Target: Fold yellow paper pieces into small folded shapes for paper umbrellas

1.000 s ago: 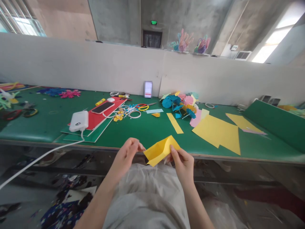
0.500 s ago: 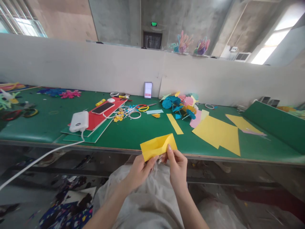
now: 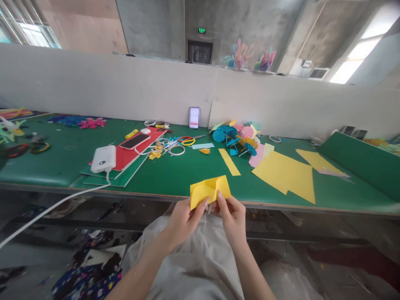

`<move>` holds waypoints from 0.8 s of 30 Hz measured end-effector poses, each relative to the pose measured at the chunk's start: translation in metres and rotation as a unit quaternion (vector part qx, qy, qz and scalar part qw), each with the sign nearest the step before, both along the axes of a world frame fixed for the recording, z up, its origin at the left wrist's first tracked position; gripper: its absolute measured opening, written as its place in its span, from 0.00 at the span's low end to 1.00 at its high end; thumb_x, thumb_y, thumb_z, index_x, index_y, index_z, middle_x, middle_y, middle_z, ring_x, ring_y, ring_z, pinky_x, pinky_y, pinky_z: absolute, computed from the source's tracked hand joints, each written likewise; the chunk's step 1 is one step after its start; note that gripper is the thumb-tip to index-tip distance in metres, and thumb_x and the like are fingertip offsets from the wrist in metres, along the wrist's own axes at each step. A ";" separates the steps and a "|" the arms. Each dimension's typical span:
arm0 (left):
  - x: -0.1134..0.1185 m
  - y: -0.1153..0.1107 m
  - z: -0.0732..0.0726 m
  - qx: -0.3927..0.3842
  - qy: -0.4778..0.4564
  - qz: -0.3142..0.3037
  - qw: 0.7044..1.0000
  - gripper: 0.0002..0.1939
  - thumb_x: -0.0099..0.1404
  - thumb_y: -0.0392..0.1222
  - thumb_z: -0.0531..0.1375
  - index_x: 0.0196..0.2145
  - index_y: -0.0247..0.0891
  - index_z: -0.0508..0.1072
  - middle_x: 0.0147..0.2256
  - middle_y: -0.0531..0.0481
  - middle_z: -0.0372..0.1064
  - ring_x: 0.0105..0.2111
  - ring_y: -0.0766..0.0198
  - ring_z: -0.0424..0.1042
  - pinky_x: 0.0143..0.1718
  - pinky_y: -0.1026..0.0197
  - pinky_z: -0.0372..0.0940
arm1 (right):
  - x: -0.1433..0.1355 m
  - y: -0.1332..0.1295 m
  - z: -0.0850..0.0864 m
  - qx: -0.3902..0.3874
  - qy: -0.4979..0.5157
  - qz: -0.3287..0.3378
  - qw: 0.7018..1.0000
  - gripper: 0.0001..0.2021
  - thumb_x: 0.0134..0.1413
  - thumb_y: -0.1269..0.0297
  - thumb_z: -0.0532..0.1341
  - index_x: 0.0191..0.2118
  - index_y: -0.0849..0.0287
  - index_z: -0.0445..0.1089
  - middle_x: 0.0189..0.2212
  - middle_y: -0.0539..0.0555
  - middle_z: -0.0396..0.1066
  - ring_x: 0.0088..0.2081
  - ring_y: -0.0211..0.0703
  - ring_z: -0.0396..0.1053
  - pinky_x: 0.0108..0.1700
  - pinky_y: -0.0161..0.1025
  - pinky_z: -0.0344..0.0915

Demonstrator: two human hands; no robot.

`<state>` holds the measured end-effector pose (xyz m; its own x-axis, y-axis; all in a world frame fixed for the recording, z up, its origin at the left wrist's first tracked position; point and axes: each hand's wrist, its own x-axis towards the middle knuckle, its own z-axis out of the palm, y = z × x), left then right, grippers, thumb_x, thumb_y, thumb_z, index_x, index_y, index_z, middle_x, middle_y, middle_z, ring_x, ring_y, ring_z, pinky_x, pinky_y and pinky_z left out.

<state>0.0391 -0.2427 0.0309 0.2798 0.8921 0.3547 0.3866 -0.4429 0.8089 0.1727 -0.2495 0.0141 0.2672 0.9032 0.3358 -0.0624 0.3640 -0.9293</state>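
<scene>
At the left, a white power bank (image 3: 104,159) sits at the edge of a red board (image 3: 153,139), on which a phone (image 3: 135,141) lies. Scissors (image 3: 199,136) rest farther right on the green table (image 3: 175,179). Left hand (image 3: 180,221): closed on the lower edge of a folded yellow paper (image 3: 203,191), thumb tip near mid-length. The paper is located above the near edge of the table, between both hands; its long axis runs left to right, right end slightly raised. It extends forward of the fingertips, away from the body — neither hand is nearer, as both are in contact. Right hand (image 3: 233,216): thumb pressed on the paper's right half, fingers partly hidden behind. Beyond the paper, slightly right, lies a yellow strip (image 3: 229,161); then blue paper shapes (image 3: 220,134) and, farthest right of these, a large yellow sheet (image 3: 284,173).
</scene>
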 end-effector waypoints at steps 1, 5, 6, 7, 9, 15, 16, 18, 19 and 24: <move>0.000 0.000 0.001 -0.007 -0.003 0.000 1.000 0.20 0.68 0.44 0.49 0.18 0.39 0.55 0.15 0.58 0.53 0.17 0.70 0.56 0.23 0.66 0.53 | 0.000 0.000 -0.001 0.000 -0.004 0.003 1.000 0.17 0.57 0.58 0.59 0.20 0.61 0.66 0.15 0.48 0.64 0.18 0.33 0.60 0.22 0.31 0.59; 0.003 -0.001 0.002 -0.046 -0.032 -0.001 0.998 0.22 0.68 0.47 0.48 0.17 0.39 0.56 0.14 0.58 0.52 0.16 0.70 0.55 0.22 0.66 0.53 | -0.005 0.000 -0.002 -0.005 -0.011 0.003 1.000 0.20 0.58 0.53 0.57 0.20 0.60 0.63 0.14 0.48 0.63 0.17 0.34 0.61 0.21 0.31 0.59; 0.004 -0.001 0.002 -0.056 -0.042 -0.002 0.998 0.22 0.68 0.48 0.48 0.17 0.39 0.56 0.13 0.58 0.52 0.16 0.70 0.55 0.21 0.66 0.53 | -0.007 0.000 -0.001 -0.008 -0.009 0.002 1.000 0.21 0.58 0.52 0.56 0.19 0.60 0.62 0.14 0.48 0.62 0.17 0.34 0.60 0.20 0.32 0.59; 0.006 -0.002 0.002 -0.064 -0.051 -0.004 0.997 0.23 0.69 0.48 0.47 0.18 0.39 0.57 0.13 0.58 0.52 0.15 0.70 0.55 0.21 0.66 0.53 | -0.010 0.000 -0.001 -0.014 -0.007 -0.002 1.000 0.22 0.58 0.50 0.55 0.19 0.59 0.61 0.13 0.47 0.61 0.16 0.34 0.60 0.19 0.32 0.58; 0.009 -0.002 0.002 -0.074 -0.067 -0.001 0.995 0.22 0.68 0.49 0.48 0.18 0.39 0.57 0.12 0.58 0.51 0.15 0.70 0.54 0.20 0.65 0.52 | -0.014 0.001 0.000 -0.026 -0.003 -0.016 1.000 0.24 0.59 0.48 0.53 0.18 0.58 0.58 0.12 0.46 0.59 0.15 0.34 0.58 0.17 0.32 0.57; 0.017 -0.002 0.000 -0.067 -0.111 0.030 0.991 0.21 0.67 0.50 0.50 0.20 0.39 0.62 0.12 0.57 0.53 0.15 0.68 0.57 0.19 0.65 0.55 | -0.022 0.004 0.000 -0.030 -0.019 -0.049 0.998 0.26 0.60 0.46 0.50 0.16 0.56 0.56 0.11 0.46 0.56 0.14 0.34 0.56 0.15 0.33 0.54; 0.017 -0.002 -0.001 -0.068 -0.119 0.031 0.990 0.21 0.67 0.50 0.50 0.20 0.39 0.62 0.13 0.56 0.56 0.16 0.67 0.59 0.19 0.65 0.56 | -0.022 0.004 -0.001 -0.028 -0.023 -0.048 0.998 0.26 0.61 0.46 0.49 0.16 0.56 0.56 0.11 0.46 0.56 0.14 0.35 0.56 0.15 0.33 0.54; 0.018 -0.001 -0.002 -0.063 -0.130 0.033 0.989 0.20 0.68 0.49 0.50 0.20 0.39 0.63 0.16 0.54 0.62 0.18 0.67 0.63 0.20 0.65 0.59 | -0.023 0.004 -0.001 -0.026 -0.029 -0.048 0.998 0.26 0.61 0.47 0.49 0.16 0.56 0.56 0.11 0.47 0.56 0.14 0.35 0.56 0.15 0.34 0.53; 0.019 -0.001 -0.003 -0.054 -0.132 0.036 0.989 0.20 0.68 0.49 0.50 0.21 0.38 0.63 0.18 0.53 0.64 0.19 0.66 0.65 0.21 0.65 0.60 | -0.023 0.004 -0.001 -0.024 -0.034 -0.048 0.998 0.26 0.62 0.48 0.49 0.16 0.56 0.55 0.11 0.47 0.57 0.14 0.35 0.56 0.15 0.34 0.52; 0.019 0.001 -0.007 0.017 -0.098 0.052 0.994 0.15 0.68 0.43 0.51 0.25 0.36 0.68 0.22 0.50 0.70 0.23 0.65 0.70 0.26 0.65 0.64 | -0.022 0.004 -0.001 -0.016 -0.067 -0.046 0.997 0.25 0.63 0.51 0.48 0.17 0.56 0.54 0.11 0.46 0.55 0.13 0.34 0.53 0.16 0.34 0.48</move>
